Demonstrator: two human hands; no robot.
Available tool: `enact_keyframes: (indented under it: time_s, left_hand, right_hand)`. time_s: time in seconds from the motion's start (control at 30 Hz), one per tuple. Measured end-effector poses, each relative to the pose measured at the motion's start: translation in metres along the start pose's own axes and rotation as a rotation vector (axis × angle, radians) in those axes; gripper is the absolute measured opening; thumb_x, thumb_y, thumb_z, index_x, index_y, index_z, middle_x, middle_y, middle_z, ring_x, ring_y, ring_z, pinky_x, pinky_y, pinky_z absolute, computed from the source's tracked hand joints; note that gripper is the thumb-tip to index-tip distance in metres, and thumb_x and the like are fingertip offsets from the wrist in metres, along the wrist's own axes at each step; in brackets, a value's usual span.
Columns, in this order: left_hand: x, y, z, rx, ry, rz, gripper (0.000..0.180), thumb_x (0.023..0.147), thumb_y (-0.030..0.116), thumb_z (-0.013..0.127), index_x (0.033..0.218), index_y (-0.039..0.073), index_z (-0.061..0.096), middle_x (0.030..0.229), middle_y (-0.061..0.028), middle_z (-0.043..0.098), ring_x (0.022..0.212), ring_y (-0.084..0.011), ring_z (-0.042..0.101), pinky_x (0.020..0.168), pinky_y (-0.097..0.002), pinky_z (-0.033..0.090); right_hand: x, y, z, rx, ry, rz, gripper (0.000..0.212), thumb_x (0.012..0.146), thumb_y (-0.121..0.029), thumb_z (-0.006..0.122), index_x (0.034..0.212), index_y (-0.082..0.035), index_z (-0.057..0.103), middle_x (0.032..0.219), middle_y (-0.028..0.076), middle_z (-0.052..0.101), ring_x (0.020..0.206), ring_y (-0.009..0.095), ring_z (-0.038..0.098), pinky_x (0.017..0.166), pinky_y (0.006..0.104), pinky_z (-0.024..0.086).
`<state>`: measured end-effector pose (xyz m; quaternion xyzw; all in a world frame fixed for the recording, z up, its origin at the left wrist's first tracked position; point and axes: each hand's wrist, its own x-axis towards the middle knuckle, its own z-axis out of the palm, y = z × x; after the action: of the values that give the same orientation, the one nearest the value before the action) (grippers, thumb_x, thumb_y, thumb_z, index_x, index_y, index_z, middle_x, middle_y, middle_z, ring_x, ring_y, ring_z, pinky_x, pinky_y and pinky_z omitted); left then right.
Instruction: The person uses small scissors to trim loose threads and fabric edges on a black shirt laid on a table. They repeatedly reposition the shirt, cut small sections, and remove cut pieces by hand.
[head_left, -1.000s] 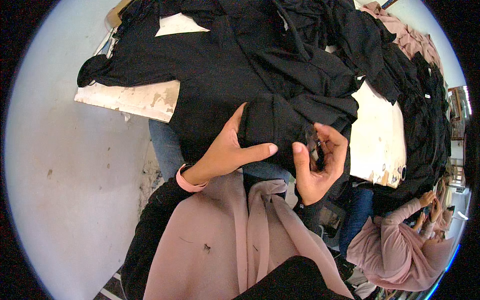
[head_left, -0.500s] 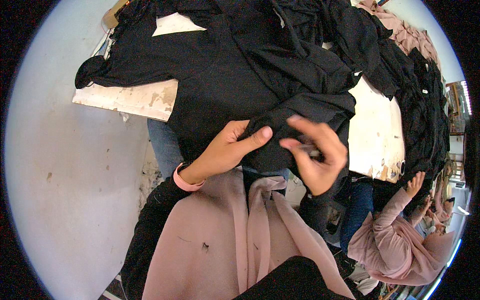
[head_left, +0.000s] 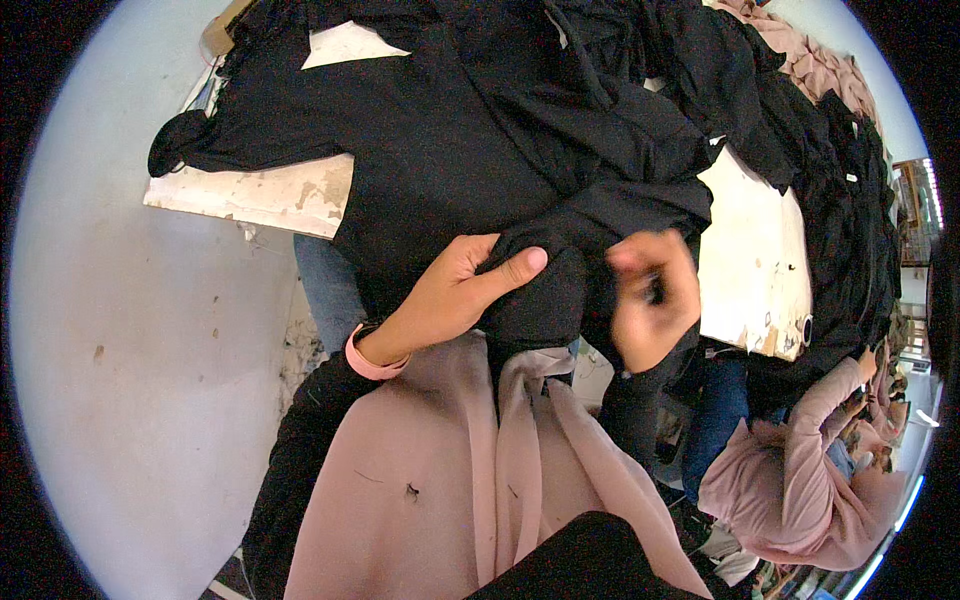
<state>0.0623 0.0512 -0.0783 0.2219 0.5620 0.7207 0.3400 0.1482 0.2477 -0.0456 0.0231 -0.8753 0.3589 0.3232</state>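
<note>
Black garments (head_left: 520, 130) smother nearly the whole worn white table (head_left: 760, 250), heaped thick along the far and right side, so there's no bare way across the middle. Open tabletop shows only in a pale strip at the left edge and a wider patch on the right. The left hand (head_left: 450, 295) and the blurred right hand (head_left: 650, 300) are packed close over the front edge, bunched black cloth between them. Pink fabric (head_left: 450, 470) fills the near side. Left of the table, the grey floor (head_left: 130, 330) lies wide open. A co-worker in pink (head_left: 800, 480) crowds the lower right.
</note>
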Motion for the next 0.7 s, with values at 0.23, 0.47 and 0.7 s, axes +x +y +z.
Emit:
enact_keyframes:
  time_s: [0.23, 0.47, 0.7]
  left_hand:
    - [0.0, 0.002, -0.001, -0.037, 0.094, 0.006, 0.035, 0.1, 0.034, 0.062, 0.101, -0.001, 0.071, 0.093, 0.0025, 0.069, 0.084, -0.0052, 0.059, 0.077, -0.0231, 0.048]
    - [0.004, 0.003, 0.004, -0.075, 0.062, 0.012, 0.04, 0.101, 0.035, 0.061, 0.089, -0.002, 0.07, 0.081, 0.0048, 0.064, 0.075, -0.0029, 0.054, 0.066, -0.0219, 0.046]
    - [0.005, 0.004, -0.004, 0.141, 0.152, 0.051, 0.042, 0.1, 0.037, 0.062, 0.086, -0.002, 0.069, 0.078, 0.0045, 0.062, 0.072, -0.0031, 0.052, 0.063, -0.0226, 0.045]
  right_hand:
    - [0.002, 0.008, -0.009, 0.068, 0.121, 0.328, 0.025, 0.089, -0.013, 0.072, 0.11, -0.001, 0.063, 0.093, 0.004, 0.062, 0.086, 0.012, 0.056, 0.08, 0.0248, 0.045]
    - [-0.001, -0.006, -0.003, -0.07, -0.216, -0.107, 0.041, 0.063, -0.004, 0.069, 0.103, -0.009, 0.075, 0.078, 0.004, 0.067, 0.063, 0.02, 0.059, 0.058, 0.0317, 0.042]
    - [-0.005, -0.009, -0.001, 0.36, -0.061, -0.014, 0.024, 0.061, 0.002, 0.072, 0.083, -0.005, 0.068, 0.073, 0.006, 0.067, 0.063, 0.019, 0.059, 0.06, 0.0293, 0.042]
